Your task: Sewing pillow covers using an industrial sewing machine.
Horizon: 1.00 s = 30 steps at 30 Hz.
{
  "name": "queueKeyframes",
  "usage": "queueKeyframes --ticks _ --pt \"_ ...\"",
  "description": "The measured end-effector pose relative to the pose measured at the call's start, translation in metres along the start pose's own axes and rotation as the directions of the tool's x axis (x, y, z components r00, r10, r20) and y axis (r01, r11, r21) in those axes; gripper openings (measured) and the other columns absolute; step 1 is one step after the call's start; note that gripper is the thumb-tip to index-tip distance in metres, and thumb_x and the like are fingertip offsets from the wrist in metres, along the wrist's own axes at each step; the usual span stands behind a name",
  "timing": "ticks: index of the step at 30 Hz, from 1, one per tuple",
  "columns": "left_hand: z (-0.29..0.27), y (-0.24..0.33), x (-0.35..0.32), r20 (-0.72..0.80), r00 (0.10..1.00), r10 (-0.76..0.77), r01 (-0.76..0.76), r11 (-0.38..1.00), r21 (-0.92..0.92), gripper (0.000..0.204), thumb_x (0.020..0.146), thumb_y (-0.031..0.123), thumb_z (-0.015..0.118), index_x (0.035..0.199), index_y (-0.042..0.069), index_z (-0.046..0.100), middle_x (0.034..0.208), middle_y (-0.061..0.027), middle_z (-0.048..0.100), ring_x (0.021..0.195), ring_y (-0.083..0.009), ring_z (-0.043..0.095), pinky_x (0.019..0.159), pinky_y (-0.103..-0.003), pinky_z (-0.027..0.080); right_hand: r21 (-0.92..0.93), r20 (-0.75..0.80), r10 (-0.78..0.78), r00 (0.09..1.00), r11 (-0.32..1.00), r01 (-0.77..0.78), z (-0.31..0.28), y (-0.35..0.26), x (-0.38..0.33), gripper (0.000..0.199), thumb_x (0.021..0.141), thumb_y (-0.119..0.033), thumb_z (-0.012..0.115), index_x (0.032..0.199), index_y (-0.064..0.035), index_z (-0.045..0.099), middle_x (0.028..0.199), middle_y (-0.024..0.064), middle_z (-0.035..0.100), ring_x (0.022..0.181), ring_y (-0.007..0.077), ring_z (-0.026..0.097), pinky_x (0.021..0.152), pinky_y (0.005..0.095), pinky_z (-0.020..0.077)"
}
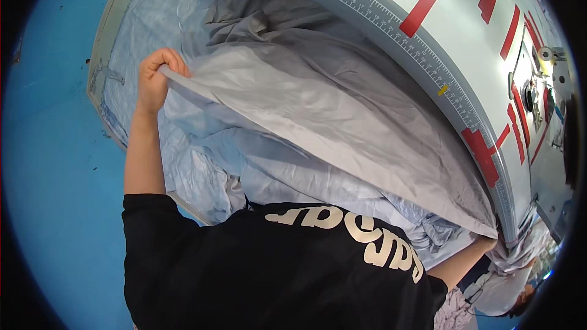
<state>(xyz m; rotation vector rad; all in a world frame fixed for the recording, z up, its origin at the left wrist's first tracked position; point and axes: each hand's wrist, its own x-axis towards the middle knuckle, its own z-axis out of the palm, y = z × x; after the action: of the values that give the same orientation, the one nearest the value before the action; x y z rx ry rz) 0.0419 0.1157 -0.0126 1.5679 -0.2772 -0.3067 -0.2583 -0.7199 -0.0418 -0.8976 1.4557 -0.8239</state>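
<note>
A wide sheet of light grey fabric [342, 128] is stretched in front of me, its folded near edge running from one hand to the other. My left hand [161, 76] is raised at the far left, fingers closed round that edge. Low on the right, beside the table's rim, my right hand [487, 243] holds the other end; its fingers are partly hidden by the cloth. Pale blue fabric [208, 174] lies bunched beneath and to the left of the sheet. Darker grey folds [263, 9] are heaped behind it.
A white sewing table [452, 43] with a ruler strip [391, 21] along its edge curves across the right, marked with red tape [422, 9]. A sewing machine [553, 73] stands at far right. Another person [504, 287] is at lower right. Blue floor [55, 165] shows left.
</note>
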Motion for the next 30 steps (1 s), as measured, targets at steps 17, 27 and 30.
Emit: queueKeyframes --ticks 17,27,30 --pt "-0.001 -0.006 0.010 -0.274 0.907 -0.320 0.351 0.934 0.071 0.018 0.091 0.019 0.052 0.087 0.004 0.059 0.077 0.0023 0.056 0.069 -0.0034 0.051 0.063 -0.018 0.040 -0.082 0.009 -0.052 0.999 0.995 0.052 0.002 -0.002 0.032 0.038 0.087 -0.028 0.043 0.112 -0.0026 0.058 0.117 0.0136 0.056 0.108 0.0300 0.053 0.096 0.0415 0.0401" --pt "0.000 -0.008 0.011 -0.277 0.919 -0.280 0.313 0.947 0.080 0.017 0.090 0.017 0.053 0.088 0.001 0.061 0.077 0.0019 0.059 0.069 -0.0034 0.052 0.062 -0.018 0.041 -0.113 -0.022 -0.014 1.000 0.994 0.012 0.000 -0.005 0.037 0.039 0.086 -0.026 0.043 0.114 -0.0028 0.056 0.118 0.0144 0.056 0.109 0.0296 0.052 0.096 0.0397 0.0399" --pt "0.000 -0.007 0.010 -0.266 0.926 -0.268 0.303 0.948 0.098 0.017 0.090 0.016 0.053 0.088 0.001 0.061 0.077 0.0018 0.059 0.069 -0.0033 0.051 0.062 -0.017 0.041 -0.119 -0.032 -0.015 0.999 0.993 0.011 0.003 -0.004 0.038 0.039 0.085 -0.026 0.043 0.114 -0.0024 0.056 0.118 0.0145 0.056 0.109 0.0297 0.052 0.096 0.0399 0.0400"
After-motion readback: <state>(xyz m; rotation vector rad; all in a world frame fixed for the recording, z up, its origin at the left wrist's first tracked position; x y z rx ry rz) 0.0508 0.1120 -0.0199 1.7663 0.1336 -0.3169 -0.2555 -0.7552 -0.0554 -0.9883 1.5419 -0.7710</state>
